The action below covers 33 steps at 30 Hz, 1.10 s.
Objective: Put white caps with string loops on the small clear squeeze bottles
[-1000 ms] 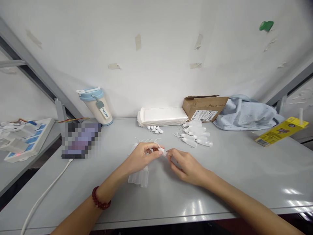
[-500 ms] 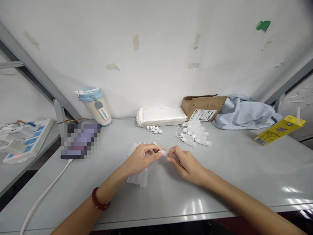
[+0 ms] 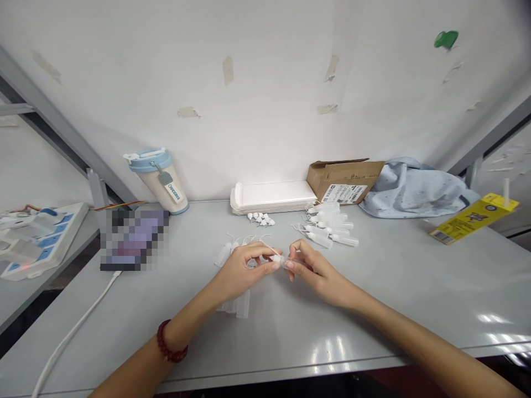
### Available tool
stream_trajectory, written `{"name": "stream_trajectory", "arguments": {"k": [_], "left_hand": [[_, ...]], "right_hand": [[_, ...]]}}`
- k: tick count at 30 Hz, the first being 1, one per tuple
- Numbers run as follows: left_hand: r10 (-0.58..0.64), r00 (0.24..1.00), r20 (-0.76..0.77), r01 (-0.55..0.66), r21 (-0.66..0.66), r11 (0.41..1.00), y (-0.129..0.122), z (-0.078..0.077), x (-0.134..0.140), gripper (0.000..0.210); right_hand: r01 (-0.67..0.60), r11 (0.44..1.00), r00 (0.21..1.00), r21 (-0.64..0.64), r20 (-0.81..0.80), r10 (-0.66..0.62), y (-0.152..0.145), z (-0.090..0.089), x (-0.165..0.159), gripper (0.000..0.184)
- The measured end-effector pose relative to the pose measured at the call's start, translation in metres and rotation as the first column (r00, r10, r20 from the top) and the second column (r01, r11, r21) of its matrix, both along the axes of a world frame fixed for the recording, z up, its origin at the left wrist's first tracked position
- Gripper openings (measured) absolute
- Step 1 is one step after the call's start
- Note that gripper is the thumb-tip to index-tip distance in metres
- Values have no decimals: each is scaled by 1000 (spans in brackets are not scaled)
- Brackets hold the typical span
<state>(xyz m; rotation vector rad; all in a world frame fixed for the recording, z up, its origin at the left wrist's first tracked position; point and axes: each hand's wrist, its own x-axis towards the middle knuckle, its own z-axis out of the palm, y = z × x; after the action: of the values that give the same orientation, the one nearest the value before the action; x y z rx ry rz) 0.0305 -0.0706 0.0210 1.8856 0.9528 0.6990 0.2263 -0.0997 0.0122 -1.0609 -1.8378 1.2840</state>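
Observation:
Above the middle of the table, my left hand (image 3: 243,271) pinches the white cap (image 3: 276,258), with a thin strand, of a small translucent bottle. My right hand (image 3: 319,276) closes thumb and fingers on the bottle's clear body (image 3: 286,262), partly hidden by the fingers. Under and behind my left hand lie several similar capped bottles (image 3: 224,253) with thin curved strands. Several plain translucent bottles (image 3: 243,304) lie nearer the front, partly covered by my left wrist. A small heap of white tips (image 3: 262,219) sits farther back. Several more bottles (image 3: 327,224) with white tops lie at right.
Against the wall stand a stack of white trays (image 3: 274,196), an opened cardboard box (image 3: 346,179) and a light blue cloth (image 3: 415,190). A tumbler (image 3: 160,179) and a blurred phone (image 3: 135,240) on a cable are at left. A yellow drink carton (image 3: 473,218) tilts at right.
My right hand has turned slightly, its fingers shifting around the bottle's body. My left hand keeps its pinch on the cap. The view has moved a little.

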Motion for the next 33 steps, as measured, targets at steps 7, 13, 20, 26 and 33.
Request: {"name": "stream_trajectory", "arguments": {"k": [7, 13, 20, 26, 33], "left_hand": [[0, 1000, -30, -1, -36, 999, -1, 2, 2, 30], [-49, 999, -18, 47, -78, 996, -3, 6, 0, 18], [-62, 998, 20, 63, -73, 995, -4, 4, 2, 18], [-29, 994, 105, 45, -147, 988, -4, 1, 4, 20], [143, 973, 182, -100, -224, 969, -1, 3, 0, 20]], "right_hand": [[-14, 1000, 1000, -27, -26, 13, -3, 2, -1, 17], [-35, 996, 996, -87, -81, 28, -2, 1, -1, 21], [-62, 987, 990, -151, -134, 41, -1, 4, -1, 27], [-63, 990, 995, -123, -83, 53, -2, 3, -2, 22], [111, 981, 981, 158, 138, -133, 0, -5, -2, 22]]}}
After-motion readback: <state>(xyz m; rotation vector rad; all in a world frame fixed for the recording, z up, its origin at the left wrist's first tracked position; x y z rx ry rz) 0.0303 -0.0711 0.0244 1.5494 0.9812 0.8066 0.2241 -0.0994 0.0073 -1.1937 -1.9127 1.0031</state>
